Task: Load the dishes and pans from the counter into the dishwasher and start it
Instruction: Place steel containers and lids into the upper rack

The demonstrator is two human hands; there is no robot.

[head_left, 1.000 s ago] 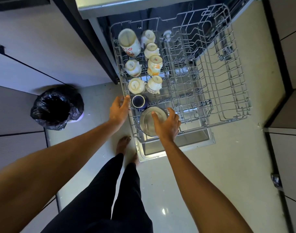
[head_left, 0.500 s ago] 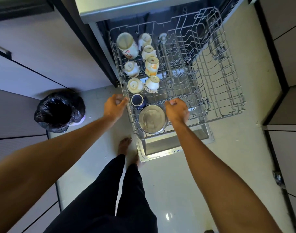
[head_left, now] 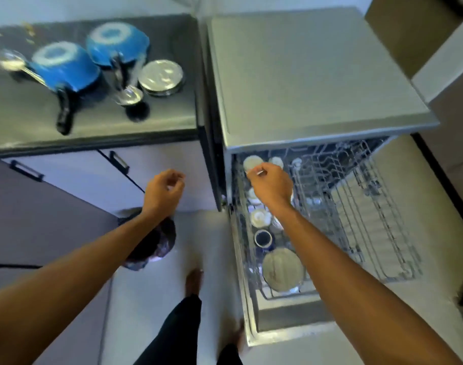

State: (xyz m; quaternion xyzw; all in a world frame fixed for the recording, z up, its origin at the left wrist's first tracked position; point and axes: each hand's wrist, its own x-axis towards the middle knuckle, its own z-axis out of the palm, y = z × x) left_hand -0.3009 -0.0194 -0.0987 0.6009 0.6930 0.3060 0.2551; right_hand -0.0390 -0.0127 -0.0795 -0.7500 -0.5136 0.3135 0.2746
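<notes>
The dishwasher [head_left: 317, 83] stands open with its wire rack [head_left: 356, 212] pulled out. Several white cups [head_left: 260, 216], a dark blue cup [head_left: 263, 238] and a steel plate [head_left: 282, 268] sit along the rack's left side. On the dark counter [head_left: 93, 122] lie two upturned blue pans [head_left: 64, 65], a steel plate [head_left: 161, 77] and a steel ladle [head_left: 129, 94]. My right hand [head_left: 271, 187] hovers over the rack's cups, fingers loosely curled, holding nothing. My left hand [head_left: 164, 193] hangs in the air in front of the cabinet, fingers loosely curled and empty.
A bin with a black bag [head_left: 151, 243] stands on the floor left of the dishwasher, partly behind my left arm. Cabinet doors with dark handles [head_left: 118, 160] lie under the counter. My bare feet [head_left: 193, 281] stand beside the lowered dishwasher door [head_left: 285, 322].
My head has lifted, so the counter with the pans has come into view. Both hands have left the rack's front edge and risen; the steel plate stays in the rack.
</notes>
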